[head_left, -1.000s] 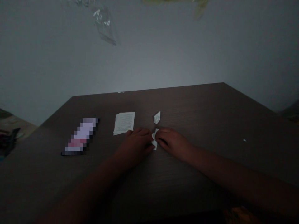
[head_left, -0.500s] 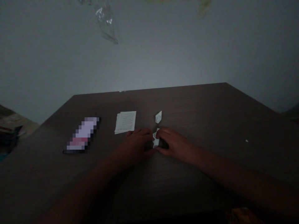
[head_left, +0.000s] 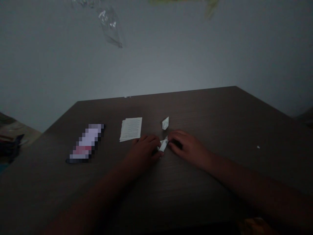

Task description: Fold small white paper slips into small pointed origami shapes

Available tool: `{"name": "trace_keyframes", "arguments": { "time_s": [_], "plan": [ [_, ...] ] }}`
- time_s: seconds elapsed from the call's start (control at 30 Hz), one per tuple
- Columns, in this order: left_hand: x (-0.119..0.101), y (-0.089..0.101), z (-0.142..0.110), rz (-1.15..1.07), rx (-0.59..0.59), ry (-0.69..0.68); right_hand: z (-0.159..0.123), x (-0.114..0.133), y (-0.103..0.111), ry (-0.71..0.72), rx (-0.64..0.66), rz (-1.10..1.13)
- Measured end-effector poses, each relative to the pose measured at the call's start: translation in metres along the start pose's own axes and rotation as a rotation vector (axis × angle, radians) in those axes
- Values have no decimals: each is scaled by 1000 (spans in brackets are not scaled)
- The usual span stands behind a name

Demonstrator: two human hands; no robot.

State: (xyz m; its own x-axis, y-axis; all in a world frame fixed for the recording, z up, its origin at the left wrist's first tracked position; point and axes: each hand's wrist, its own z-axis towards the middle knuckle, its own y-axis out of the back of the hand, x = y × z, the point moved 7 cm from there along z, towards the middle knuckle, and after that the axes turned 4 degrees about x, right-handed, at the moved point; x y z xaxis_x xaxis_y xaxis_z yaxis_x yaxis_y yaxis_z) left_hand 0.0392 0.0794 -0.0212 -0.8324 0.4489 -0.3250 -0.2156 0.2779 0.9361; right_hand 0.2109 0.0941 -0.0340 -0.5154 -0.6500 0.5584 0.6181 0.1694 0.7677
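Observation:
Between my two hands, low over the dark wooden table (head_left: 210,114), is a small folded piece of white paper (head_left: 163,145). My left hand (head_left: 146,150) grips its left side, with the thumb at the near end and the fingers partly covering it. The fingertips of my right hand (head_left: 187,146) pinch the paper's far right corner. Just beyond it lies a second folded paper piece (head_left: 165,123), pointed at the top, which neither hand touches.
A stack of printed paper sheets (head_left: 131,129) lies beyond my left hand. Farther left is a phone (head_left: 86,142) with a blurred screen. A tiny white scrap (head_left: 258,147) lies on the right. Behind the table stands a pale wall (head_left: 183,49) with a clear plastic bag (head_left: 111,27) on it.
The folded paper between my hands has turned, its far end now leaning right. My right hand has shifted slightly right and away from me, uncovering more of the paper.

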Motion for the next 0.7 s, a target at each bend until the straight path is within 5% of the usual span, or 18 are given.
{"name": "trace_keyframes", "arguments": {
  "time_s": [0.1, 0.7],
  "plan": [
    [9, -6, 3, -36, -16, 10, 1, -9, 4, -40, -96, -74],
    [11, -6, 11, -151, -6, 62, 8, -41, 3, -292, -73, -341]
  ]
}}
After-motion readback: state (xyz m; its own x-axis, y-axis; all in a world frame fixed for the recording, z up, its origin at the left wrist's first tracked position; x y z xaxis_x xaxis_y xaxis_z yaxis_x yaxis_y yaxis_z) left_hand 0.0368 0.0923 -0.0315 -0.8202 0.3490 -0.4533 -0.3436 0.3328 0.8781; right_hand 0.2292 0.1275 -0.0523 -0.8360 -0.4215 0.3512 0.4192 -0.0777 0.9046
